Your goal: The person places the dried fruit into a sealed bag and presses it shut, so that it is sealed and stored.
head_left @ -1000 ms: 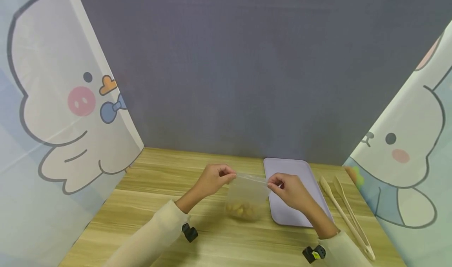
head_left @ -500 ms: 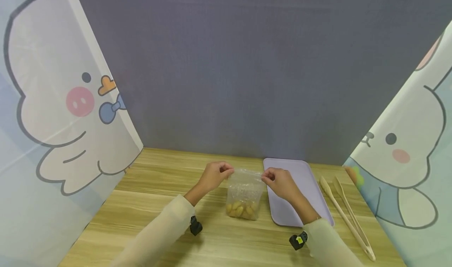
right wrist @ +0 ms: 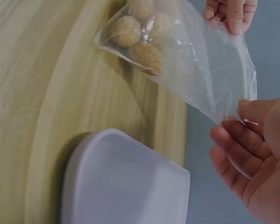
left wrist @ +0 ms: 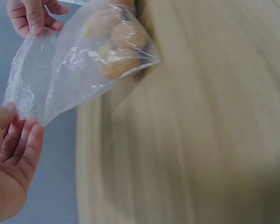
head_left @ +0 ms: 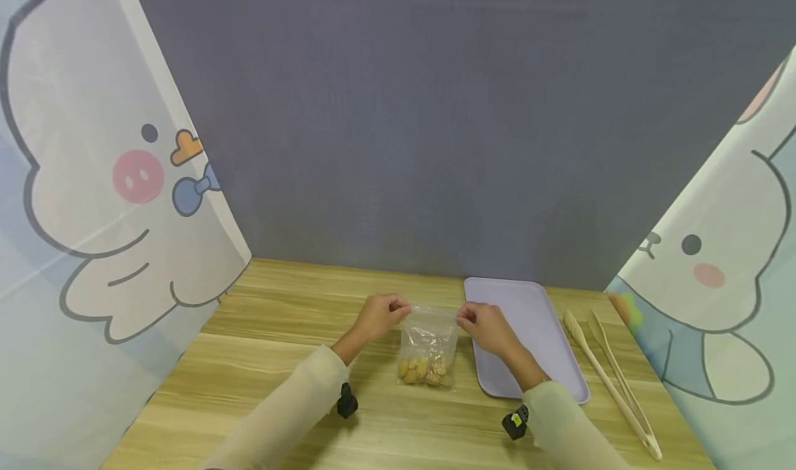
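Note:
A clear zip bag (head_left: 428, 339) hangs between both hands, with several round yellow-brown pieces (right wrist: 127, 31) gathered at its bottom; they look like small potatoes or nuts, and the exact kind is unclear. My left hand (head_left: 381, 314) pinches the bag's top left corner between thumb and fingers, as the left wrist view also shows. At the top right corner, my right hand (head_left: 488, 326) pinches the bag the same way. In the right wrist view the bag's zip strip (right wrist: 245, 70) runs between the two hands. Whether the zip is sealed cannot be told.
A pale purple tray (head_left: 519, 297) lies on the wooden table (head_left: 298, 304), just right of the bag and partly under the right forearm. Long wooden tongs (head_left: 612, 380) lie farther right. A grey panel (head_left: 385, 131) stands behind, with printed cartoon cloths at both sides.
The bag's top edge rises, then lowers slightly, and the bag turns so its contents show more clearly. My right hand has moved left, nearer my left hand. Both still grip the corners.

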{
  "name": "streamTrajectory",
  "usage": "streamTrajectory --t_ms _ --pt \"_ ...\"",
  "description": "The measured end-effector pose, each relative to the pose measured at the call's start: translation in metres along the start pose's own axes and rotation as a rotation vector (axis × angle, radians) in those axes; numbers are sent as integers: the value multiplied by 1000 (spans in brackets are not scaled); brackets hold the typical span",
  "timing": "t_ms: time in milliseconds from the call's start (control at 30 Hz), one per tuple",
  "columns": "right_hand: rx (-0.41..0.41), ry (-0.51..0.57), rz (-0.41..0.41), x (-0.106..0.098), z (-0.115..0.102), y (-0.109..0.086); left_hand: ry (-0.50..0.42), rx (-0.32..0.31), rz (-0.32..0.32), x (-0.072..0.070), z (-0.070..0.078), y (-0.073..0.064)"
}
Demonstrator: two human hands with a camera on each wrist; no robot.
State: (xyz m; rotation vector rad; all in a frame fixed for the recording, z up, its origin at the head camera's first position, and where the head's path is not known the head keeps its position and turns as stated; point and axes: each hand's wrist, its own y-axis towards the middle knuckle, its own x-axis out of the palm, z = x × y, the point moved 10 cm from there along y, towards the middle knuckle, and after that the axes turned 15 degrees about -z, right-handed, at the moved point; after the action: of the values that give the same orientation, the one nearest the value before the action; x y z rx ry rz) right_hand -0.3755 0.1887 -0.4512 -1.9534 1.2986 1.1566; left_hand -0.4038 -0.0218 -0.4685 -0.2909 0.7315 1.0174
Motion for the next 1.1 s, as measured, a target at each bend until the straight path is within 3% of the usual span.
streamTrajectory --t_ms 200,433,567,700,933,1100 --pt "10 5 -35 13 4 1 -18 -23 -69 15 -12 -4" --pt "-23 -10 -83 25 1 -3 -47 -22 -161 25 -10 -14" --pt "-54 -13 -100 29 -3 -7 -104 -65 -213 28 -11 -18" --pt "-53 -48 -41 29 -4 -9 -70 -49 -199 28 -13 -17" --pt "38 -108 24 36 5 -10 152 -13 -141 36 -14 -16" --pt "39 -85 40 35 4 -12 164 -1 -120 34 -7 -18"
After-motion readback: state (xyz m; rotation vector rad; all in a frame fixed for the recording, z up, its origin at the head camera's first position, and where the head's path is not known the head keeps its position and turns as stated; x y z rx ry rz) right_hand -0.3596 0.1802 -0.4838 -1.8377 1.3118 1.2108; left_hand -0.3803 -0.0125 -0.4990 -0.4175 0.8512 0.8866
